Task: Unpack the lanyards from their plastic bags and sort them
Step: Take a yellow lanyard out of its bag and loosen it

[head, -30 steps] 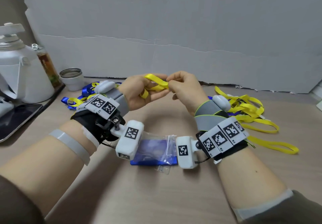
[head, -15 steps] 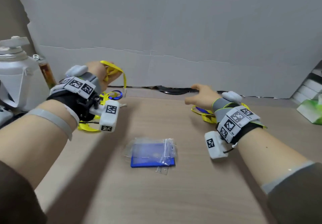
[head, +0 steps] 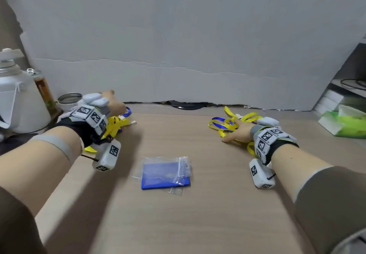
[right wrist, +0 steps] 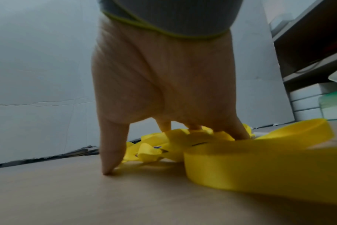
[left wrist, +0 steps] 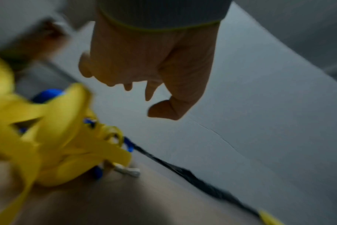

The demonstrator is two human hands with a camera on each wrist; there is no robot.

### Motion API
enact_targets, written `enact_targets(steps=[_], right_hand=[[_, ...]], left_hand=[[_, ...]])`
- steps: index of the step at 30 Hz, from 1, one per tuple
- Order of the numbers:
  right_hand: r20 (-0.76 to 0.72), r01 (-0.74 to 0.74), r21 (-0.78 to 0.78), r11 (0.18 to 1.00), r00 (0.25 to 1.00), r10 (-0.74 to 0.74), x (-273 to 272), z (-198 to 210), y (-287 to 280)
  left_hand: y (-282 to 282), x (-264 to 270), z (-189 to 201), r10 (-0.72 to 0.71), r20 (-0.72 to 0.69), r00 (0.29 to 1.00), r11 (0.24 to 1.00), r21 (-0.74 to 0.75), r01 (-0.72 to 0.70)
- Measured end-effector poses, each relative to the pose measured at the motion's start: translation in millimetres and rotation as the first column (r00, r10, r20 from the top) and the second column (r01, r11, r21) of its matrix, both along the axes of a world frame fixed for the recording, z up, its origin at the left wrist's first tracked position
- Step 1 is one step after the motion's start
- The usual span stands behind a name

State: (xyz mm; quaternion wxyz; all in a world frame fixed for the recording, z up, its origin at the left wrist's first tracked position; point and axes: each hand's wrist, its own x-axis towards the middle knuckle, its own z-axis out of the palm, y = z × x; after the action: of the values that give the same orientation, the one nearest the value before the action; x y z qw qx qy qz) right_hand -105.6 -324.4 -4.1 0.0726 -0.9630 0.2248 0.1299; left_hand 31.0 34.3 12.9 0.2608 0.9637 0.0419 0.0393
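A: Where do things stand on the table [head: 198, 224]?

B: There are two loose tangles of yellow and blue lanyards. One heap [head: 116, 125] lies at ten o'clock, by the left hand [head: 114, 103]; the other heap [head: 231, 124] lies at two o'clock, under the right hand [head: 240, 132]. No wrapping shows on either.

A: And the plastic bags?

B: Dead centre, near six o'clock, a clear bag [head: 168, 169] lies crumpled over a blue card holder [head: 164, 176]. Whether the holder is inside the bag or only under it, I can't tell.

A: What are the hands doing?

B: The left one hangs above its heap with the fingers loosely curled and nothing in them; the wrist view is blurred, but no ribbon shows between them. The right one lies spread on its heap, fingers apart and fairly straight, thumb tip on the wood, fingertips [right wrist: 238, 134] pressing into the yellow ribbon [right wrist: 250, 162].

A: How far along, then?

B: Well on with unpacking, I'd judge, since so many lanyards lie bare. The sorting looks less settled, because both heaps mix yellow and blue. The bag and holder in the middle still want dealing with.

A: Anything else about?

B: A white jug [head: 17, 103] and a tin [head: 69, 99] at nine o'clock, and a green tissue pack [head: 344, 123] at three.
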Motion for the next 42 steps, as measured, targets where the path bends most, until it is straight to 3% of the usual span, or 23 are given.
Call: enact_targets(steps=[1, 3, 5, 6, 8, 11, 13, 15, 21, 31, 34, 39, 42], right_hand=[[-0.032, -0.001, 0.004, 1.000, 0.999, 0.001, -1, 0, 1], [-0.065, 0.025, 0.005, 1.000, 0.998, -0.025, 3, -2, 0], [-0.077, 0.055, 0.007, 0.998, 0.996, -0.054, 7, -5, -1], [-0.082, 0.050, 0.008, 0.999, 0.995, -0.049, 7, -5, 0], [-0.095, 0.033, 0.020, 0.999, 0.995, -0.031, 8, -6, 4], [-0.100, 0.008, 0.009, 1.000, 0.995, -0.007, 7, -8, 8], [-0.106, 0.006, -0.002, 1.000, 0.994, -0.006, 6, -8, 9], [-0.103, -0.002, -0.001, 1.000, 0.995, 0.002, 5, -8, 9], [-0.091, -0.009, 0.021, 1.000, 0.996, 0.011, 1, -9, 8], [0.031, -0.033, -0.024, 0.999, 0.999, 0.034, -18, -2, -5], [0.078, -0.026, -0.035, 0.999, 0.997, 0.028, -26, 4, -16], [0.062, -0.049, 0.085, 0.995, 0.997, 0.044, -36, -6, -22], [0.098, -0.039, 0.068, 0.997, 0.995, 0.032, -36, -12, -21]], left_hand=[[-11, -3, 0, -0.040, 0.029, 0.999, 0.998, 0.052, 0.039], [-36, -30, 4, -0.322, 0.008, 0.947, 0.943, 0.091, 0.320], [-55, -61, -1, -0.607, -0.179, 0.774, 0.777, 0.071, 0.626], [-65, -79, -3, -0.670, -0.296, 0.680, 0.698, 0.060, 0.714], [-79, -103, -12, -0.667, -0.495, 0.556, 0.568, 0.145, 0.810], [-85, -124, -21, -0.632, -0.550, 0.545, 0.394, 0.378, 0.838], [-87, -129, -24, -0.642, -0.535, 0.549, 0.347, 0.436, 0.830], [-89, -132, -23, -0.656, -0.530, 0.538, 0.316, 0.454, 0.833], [-102, -141, -23, -0.676, -0.517, 0.524, 0.323, 0.432, 0.842], [-146, -165, -25, -0.794, -0.413, 0.446, 0.220, 0.488, 0.845], [-140, -161, -27, -0.774, -0.441, 0.454, 0.188, 0.525, 0.830], [-141, -163, -35, -0.746, -0.456, 0.485, 0.205, 0.537, 0.819], [-148, -165, -35, -0.753, -0.441, 0.488, 0.212, 0.539, 0.815]])
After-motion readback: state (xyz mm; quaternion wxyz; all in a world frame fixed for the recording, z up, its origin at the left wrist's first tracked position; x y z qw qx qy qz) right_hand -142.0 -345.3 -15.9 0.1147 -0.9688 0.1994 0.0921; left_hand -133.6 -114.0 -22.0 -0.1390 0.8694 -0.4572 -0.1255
